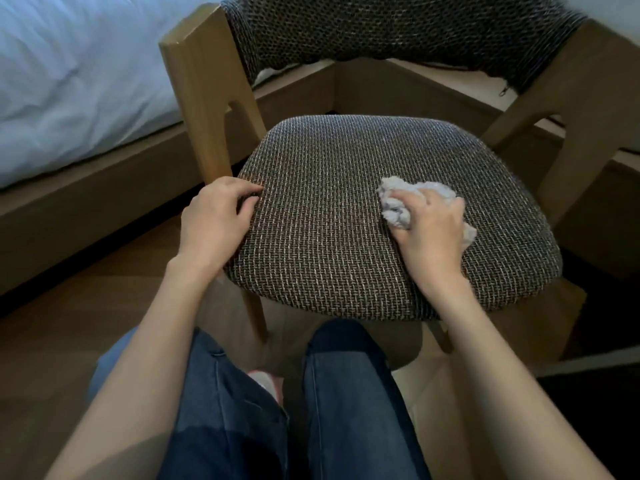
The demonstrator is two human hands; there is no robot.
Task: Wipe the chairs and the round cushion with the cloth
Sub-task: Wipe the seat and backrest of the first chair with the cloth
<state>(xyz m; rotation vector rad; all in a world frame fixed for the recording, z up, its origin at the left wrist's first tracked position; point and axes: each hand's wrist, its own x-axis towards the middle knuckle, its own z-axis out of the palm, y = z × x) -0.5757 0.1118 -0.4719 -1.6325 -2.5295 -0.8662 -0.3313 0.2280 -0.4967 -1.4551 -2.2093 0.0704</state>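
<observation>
At 3 o'clock on chair seat [346, 161], right hand [429, 223], fingers bunched round cloth [394, 206], presses down; left hand [218, 216], fingers curled, grips edge at 9. Best: firm, overlapping strokes.

I log two carrying surfaces from my station.

1. Floor [52, 341]: brown wood planks. Standing on it:
   - one wooden-framed chair [204, 98];
   - a bed [69, 81] at the left, its wooden base just beside the chair and white bedding on top.

2. Seat [329, 220] of the chair: padded, brown woven fabric. Lying on it:
   - one crumpled pale cloth [394, 206] on the right half, pressed down under my right hand [433, 230], whose fingers curl over it;
   - my left hand [214, 213] at the left rim, curled fingertips on the weave.

The two hands are well apart.
</observation>
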